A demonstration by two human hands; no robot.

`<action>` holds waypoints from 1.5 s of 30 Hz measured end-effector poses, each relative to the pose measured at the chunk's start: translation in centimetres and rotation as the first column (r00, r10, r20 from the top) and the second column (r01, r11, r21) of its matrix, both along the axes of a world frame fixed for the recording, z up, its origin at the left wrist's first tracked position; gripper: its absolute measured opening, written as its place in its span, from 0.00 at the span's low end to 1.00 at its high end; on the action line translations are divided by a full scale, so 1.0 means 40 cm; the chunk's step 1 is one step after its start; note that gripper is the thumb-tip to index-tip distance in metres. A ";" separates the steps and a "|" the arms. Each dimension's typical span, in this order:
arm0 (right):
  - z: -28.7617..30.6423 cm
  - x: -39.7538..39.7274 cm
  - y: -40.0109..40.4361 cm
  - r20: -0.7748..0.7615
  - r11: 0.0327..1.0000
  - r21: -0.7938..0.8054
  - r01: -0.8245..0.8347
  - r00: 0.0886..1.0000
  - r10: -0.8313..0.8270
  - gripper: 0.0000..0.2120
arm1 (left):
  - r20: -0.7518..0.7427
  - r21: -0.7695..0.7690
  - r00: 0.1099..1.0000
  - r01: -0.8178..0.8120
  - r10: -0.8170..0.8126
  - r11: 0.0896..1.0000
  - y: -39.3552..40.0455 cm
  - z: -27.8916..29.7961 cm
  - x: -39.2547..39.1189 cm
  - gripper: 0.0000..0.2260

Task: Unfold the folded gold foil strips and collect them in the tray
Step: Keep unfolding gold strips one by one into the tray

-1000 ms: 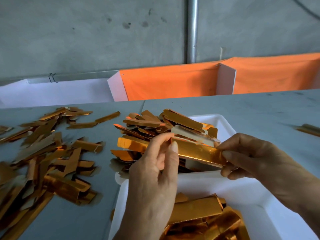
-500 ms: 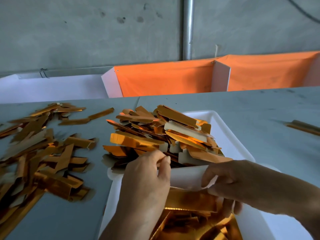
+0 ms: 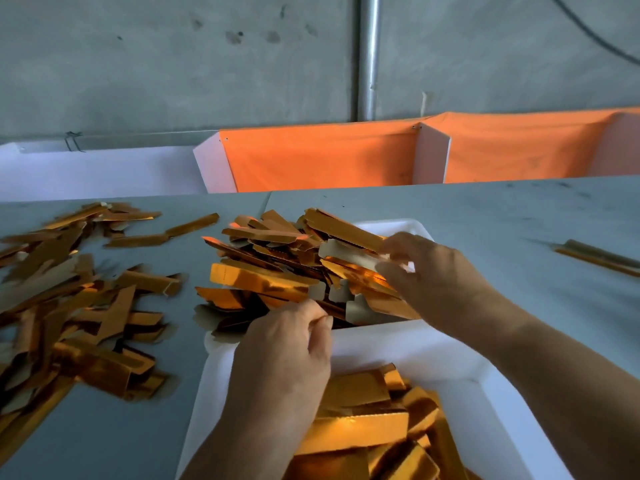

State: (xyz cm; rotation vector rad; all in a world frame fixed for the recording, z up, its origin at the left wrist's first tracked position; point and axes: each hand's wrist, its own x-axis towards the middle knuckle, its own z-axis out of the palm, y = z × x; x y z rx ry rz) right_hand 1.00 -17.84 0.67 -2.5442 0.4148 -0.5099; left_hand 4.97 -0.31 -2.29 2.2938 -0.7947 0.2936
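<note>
Gold foil strip (image 3: pixel 349 254) pinched by right hand (image 3: pixel 433 282) fingers; left hand (image 3: pixel 287 355) curled, grip unclear

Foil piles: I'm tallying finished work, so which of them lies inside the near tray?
The pile at the bottom, by the left hand, lies within the near tray. The others heap in the far tray or spread loose on the table.

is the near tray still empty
No, the near tray already holds a heap of gold strips beside the left hand.
</note>
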 end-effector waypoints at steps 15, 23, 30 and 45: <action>-0.101 0.172 -0.094 -0.185 0.992 -0.034 0.124 0.974 -0.128 0.15 | 0.047 0.019 0.997 0.058 -0.059 0.998 -0.004 -0.008 -0.005 0.10; -0.112 0.190 -0.088 -0.183 0.995 -0.059 0.079 0.979 -0.089 0.09 | 0.042 0.030 0.997 0.058 -0.059 0.998 -0.004 -0.012 -0.001 0.08; -0.099 0.176 -0.091 -0.089 0.985 -0.044 0.166 0.982 -0.169 0.11 | 0.021 0.040 0.999 0.048 -0.049 0.998 -0.003 -0.009 -0.003 0.08; -0.065 0.096 -0.084 0.090 0.918 0.397 0.022 0.994 -0.062 0.13 | -0.032 0.049 0.999 0.034 -0.032 0.998 -0.004 -0.006 -0.001 0.08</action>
